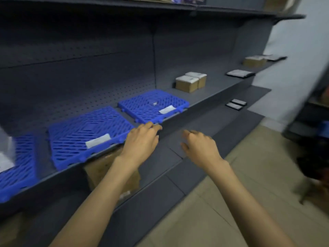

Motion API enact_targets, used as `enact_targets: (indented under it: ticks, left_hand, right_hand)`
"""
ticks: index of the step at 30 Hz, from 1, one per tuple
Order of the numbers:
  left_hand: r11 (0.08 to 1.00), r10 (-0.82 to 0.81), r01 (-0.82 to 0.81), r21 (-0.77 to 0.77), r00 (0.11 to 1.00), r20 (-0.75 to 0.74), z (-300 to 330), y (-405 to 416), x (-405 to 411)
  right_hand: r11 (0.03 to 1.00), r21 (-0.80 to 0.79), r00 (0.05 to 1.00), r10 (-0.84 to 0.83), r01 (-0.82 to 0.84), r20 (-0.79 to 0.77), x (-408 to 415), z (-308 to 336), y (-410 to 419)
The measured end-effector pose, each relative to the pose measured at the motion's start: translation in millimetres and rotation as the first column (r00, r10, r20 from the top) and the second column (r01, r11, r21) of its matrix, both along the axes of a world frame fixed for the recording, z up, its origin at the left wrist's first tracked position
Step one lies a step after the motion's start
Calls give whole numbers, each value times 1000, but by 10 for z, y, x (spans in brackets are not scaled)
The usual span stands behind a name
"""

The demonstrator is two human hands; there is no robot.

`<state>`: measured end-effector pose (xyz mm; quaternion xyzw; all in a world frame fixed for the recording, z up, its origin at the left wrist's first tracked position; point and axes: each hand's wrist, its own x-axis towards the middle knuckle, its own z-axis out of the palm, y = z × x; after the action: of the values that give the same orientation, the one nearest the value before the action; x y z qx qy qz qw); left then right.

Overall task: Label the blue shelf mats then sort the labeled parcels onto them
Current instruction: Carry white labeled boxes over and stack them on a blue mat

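- left hand palm down, fingers relaxed, tips at shelf edge by mats, holding nothing
- right hand loosely curled, empty, off the shelf

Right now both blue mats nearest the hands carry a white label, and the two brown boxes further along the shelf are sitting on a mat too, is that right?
Not quite. The head view shows the two brown boxes standing on the bare grey shelf, beyond the far mat, not on any mat. The rest holds: that mat and the near mat each carry a white label.
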<state>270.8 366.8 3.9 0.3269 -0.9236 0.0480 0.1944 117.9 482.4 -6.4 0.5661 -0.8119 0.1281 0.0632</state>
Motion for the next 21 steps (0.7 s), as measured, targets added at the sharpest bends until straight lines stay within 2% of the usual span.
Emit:
enact_targets:
  ticks: [5, 10, 21]
  left_hand:
    - [980, -196, 195, 30, 979, 64, -186, 364, -1054]
    - [958, -284, 278, 67, 953, 105, -363, 368, -1860]
    - [943, -325, 316, 102, 942, 82, -320, -634, -3758]
  right_hand:
    - [987, 6, 985, -161, 161, 61, -788, -244, 548]
    - [952, 46, 946, -306, 303, 104, -1450, -521, 826]
    - [952, 45, 947, -307, 304, 94, -3333, -360, -137]
